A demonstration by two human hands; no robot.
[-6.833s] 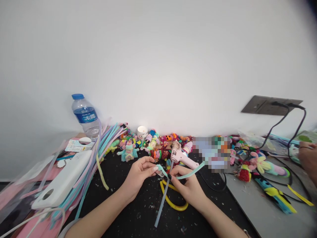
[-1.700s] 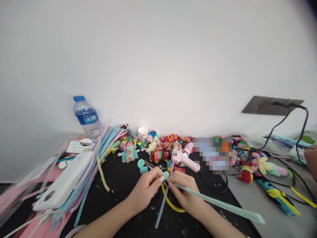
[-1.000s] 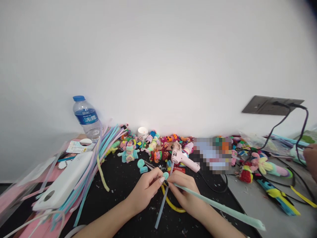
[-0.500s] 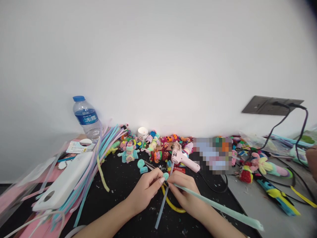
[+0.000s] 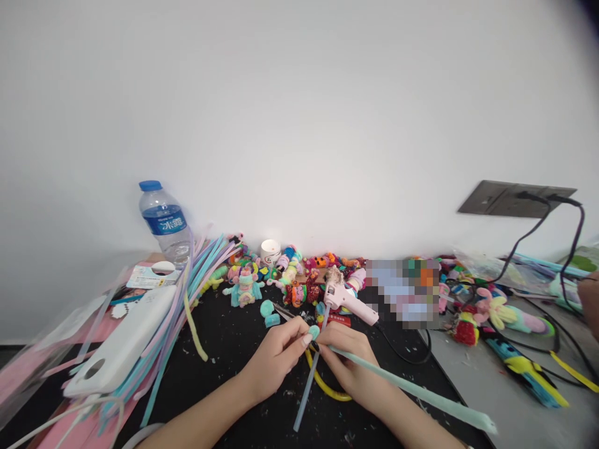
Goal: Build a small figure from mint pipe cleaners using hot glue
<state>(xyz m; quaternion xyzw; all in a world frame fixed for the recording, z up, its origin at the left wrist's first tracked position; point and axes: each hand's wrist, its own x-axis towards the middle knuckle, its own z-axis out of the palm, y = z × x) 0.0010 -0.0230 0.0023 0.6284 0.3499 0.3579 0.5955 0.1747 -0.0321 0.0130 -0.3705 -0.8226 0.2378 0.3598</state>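
Observation:
A mint-green pipe cleaner [image 5: 416, 388] runs between my two hands, its near end coiled and its long tail trailing to the lower right over my right wrist. My left hand [image 5: 283, 352] pinches the coiled end at the fingertips. Close beside it, my right hand [image 5: 345, 355] has its fingers closed on the same strip. Under the hands lie a yellow pipe cleaner [image 5: 331, 391] and a translucent glue stick [image 5: 305, 399], which reaches up to the pink glue gun [image 5: 350, 302]. Just beyond my left hand are scissors [image 5: 283, 312], partly hidden, and small turquoise coiled pieces [image 5: 267, 310].
A bundle of pastel pipe cleaners [image 5: 171, 324], a white power bank [image 5: 120, 342] and a water bottle [image 5: 163, 218] stand at the left. Fuzzy figures and a paper cup [image 5: 270, 252] line the wall. Black cables [image 5: 573, 243] hang at right, near another person's hand [image 5: 588, 296].

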